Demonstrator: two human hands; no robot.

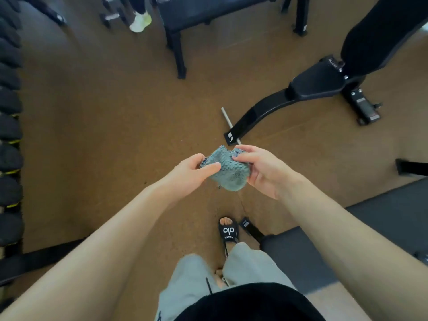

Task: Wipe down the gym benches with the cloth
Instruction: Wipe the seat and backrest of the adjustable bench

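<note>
A bunched grey-blue cloth (228, 169) is held in the air in front of me, above the brown floor. My left hand (192, 173) pinches its left side with thumb and fingers. My right hand (259, 169) grips its right side, fingers curled over the top. A black adjustable bench (322, 82) with a raised back pad stands to the right ahead. A black flat bench (208, 12) stands at the top centre. Another dark bench pad (298, 253) lies close to my right leg.
A rack of black dumbbells (9, 126) runs down the left edge. Another person's light shoe (140, 22) and loose dumbbells (111, 17) are at the top. My sandalled foot (228, 231) is on the brown floor (111, 126). A dark mat (391, 205) lies at right.
</note>
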